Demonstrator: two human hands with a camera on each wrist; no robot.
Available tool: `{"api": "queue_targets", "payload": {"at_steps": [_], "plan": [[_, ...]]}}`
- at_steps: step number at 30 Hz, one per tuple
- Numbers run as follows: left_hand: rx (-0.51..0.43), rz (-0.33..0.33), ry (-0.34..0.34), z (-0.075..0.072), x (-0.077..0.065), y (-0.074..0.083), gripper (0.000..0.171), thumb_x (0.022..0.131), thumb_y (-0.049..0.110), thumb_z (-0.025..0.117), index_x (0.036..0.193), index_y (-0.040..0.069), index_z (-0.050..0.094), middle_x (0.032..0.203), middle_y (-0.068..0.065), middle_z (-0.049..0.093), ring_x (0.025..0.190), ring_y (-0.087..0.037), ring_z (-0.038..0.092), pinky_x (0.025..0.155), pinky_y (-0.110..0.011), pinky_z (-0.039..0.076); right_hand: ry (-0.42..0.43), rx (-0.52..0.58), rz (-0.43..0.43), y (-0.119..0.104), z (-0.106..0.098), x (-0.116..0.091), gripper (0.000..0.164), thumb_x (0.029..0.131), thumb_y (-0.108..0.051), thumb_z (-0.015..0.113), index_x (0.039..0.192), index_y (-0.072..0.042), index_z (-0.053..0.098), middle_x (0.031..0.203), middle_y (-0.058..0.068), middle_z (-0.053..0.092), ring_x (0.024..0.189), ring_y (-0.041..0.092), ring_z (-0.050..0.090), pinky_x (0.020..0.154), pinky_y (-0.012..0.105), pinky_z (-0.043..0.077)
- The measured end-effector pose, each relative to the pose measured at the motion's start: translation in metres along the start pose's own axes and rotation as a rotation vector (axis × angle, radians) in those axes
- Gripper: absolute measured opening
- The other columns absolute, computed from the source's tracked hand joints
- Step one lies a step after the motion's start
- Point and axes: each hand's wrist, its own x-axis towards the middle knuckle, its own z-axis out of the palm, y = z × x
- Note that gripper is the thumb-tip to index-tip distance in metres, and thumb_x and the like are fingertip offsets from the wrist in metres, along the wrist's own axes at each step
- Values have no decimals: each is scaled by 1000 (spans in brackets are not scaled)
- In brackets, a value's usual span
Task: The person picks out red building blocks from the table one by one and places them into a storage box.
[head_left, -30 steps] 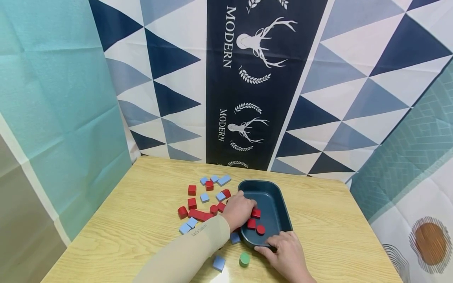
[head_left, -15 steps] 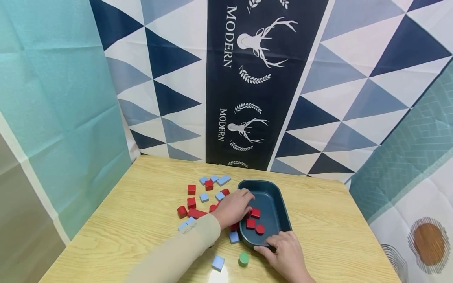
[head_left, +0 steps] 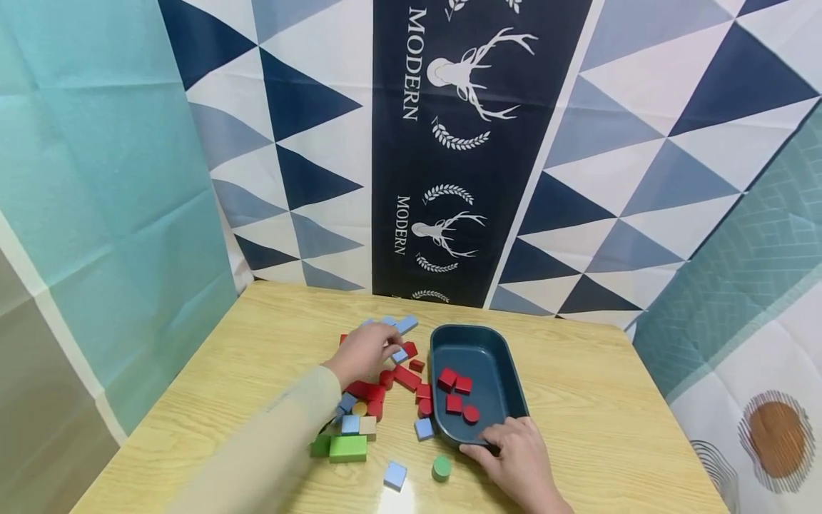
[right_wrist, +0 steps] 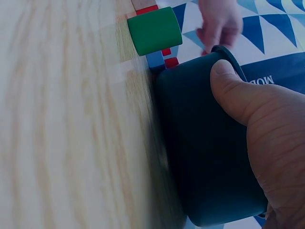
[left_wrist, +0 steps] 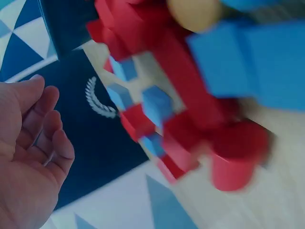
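On the wooden surface (head_left: 244, 371), the right hand (head_left: 519, 462) grips the dark tray's (head_left: 507, 389) near rim, while the left hand (head_left: 362, 351), fingers relaxed and holding nothing, hovers over red and blue blocks (head_left: 393, 377).

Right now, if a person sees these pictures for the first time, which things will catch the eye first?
First, the dark blue tray on the wooden table, with four red blocks inside; the right hand grips its near rim. To its left lies a scatter of red and blue blocks, where the left hand reaches. Behind hangs a navy deer banner.
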Motion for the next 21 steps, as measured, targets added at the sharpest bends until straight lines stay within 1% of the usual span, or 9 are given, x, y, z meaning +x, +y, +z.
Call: {"api": "queue_targets", "payload": {"at_steps": [2, 4, 9, 13, 16, 21], "plan": [[4, -18, -17, 0, -9, -9, 16, 93, 26, 70, 106, 18, 74, 95, 7, 67, 83, -10, 55, 80, -33, 54, -3, 4, 1, -1, 0, 0, 28, 69, -50, 84, 62, -29, 68, 59, -20, 58, 61, 3, 44, 64, 32, 37], [10, -28, -37, 0, -19, -15, 16, 92, 26, 71, 105, 18, 75, 94, 8, 68, 84, -9, 57, 81, -33, 54, -8, 8, 7, -1, 0, 0, 27, 69, -49, 85, 63, -28, 69, 59, -20, 58, 61, 3, 44, 64, 32, 37], [0, -18, -94, 2, -38, -20, 18, 89, 28, 75, 104, 18, 77, 94, 8, 70, 83, -8, 58, 81, -35, 55, -16, 8, 12, -1, 0, 0, 27, 69, -50, 85, 63, -29, 68, 58, -21, 57, 60, 3, 43, 64, 32, 37], [28, 10, -122, 7, -45, -23, 17, 89, 30, 74, 102, 20, 77, 93, 9, 69, 83, -8, 58, 80, -35, 55, -2, 16, 3, -1, 0, 0, 27, 68, -48, 86, 62, -29, 68, 58, -22, 56, 60, 3, 44, 64, 32, 38], [46, 36, -121, 12, -47, -24, 14, 90, 31, 74, 100, 22, 77, 92, 11, 69, 82, -7, 58, 79, -34, 55, 4, 13, 1, -1, 1, -1, 27, 68, -49, 86, 62, -29, 68, 58, -22, 56, 60, 2, 44, 64, 32, 38], [17, 74, -122, 17, -49, -22, 14, 90, 28, 74, 101, 20, 77, 90, 12, 69, 79, -4, 59, 76, -32, 55, 3, 4, 5, -2, 0, 0, 28, 68, -51, 85, 62, -29, 68, 58, -22, 56, 60, 2, 43, 64, 32, 38]]}}
